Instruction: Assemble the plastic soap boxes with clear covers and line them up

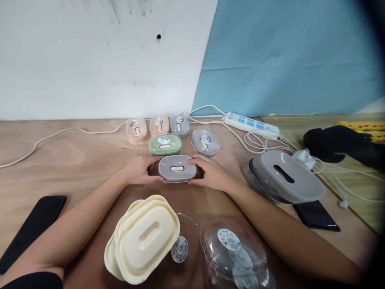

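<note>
A grey oval box [180,175] with a cream-coloured slot in its top sits between my two hands on the table. My left hand [138,170] grips its left end, thumb at the near edge and fingers at the far side. At the right end, my right hand [212,171] has fingers on the top rim and its thumb low in front. Just behind stand a green box [176,151] and another grey box [207,149] under clear covers with round stickers. Nearer to me lie stacked cream trays [144,245] and several clear plastic covers [243,241].
Two pink boxes [136,138] and a grey one line the wall. Stacked grey shells [303,188] stand at the right, beside a phone [317,216]. A power strip [252,125] trails white cables. A black flat object [36,228] lies left; a black item [327,142] lies far right.
</note>
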